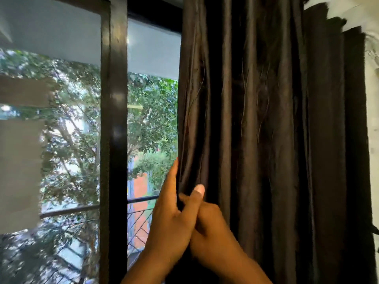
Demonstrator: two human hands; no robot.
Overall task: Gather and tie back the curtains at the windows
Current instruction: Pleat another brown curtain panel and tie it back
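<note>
A dark brown curtain [266,130] hangs in deep folds over the right half of the window, its left edge next to the glass. My left hand [169,220] holds that edge low down, with fingers straight up along it and the thumb pressed on the front of the cloth. My right hand [213,226] lies right against the left one, its fingers curled into the folds just beside the edge and hidden in the cloth. No tie-back is in view.
A dark window frame post [114,140] stands left of the curtain, with glass panes on both sides. Outside are trees and a metal balcony railing [82,210]. A white wall [372,119] borders the curtain on the right.
</note>
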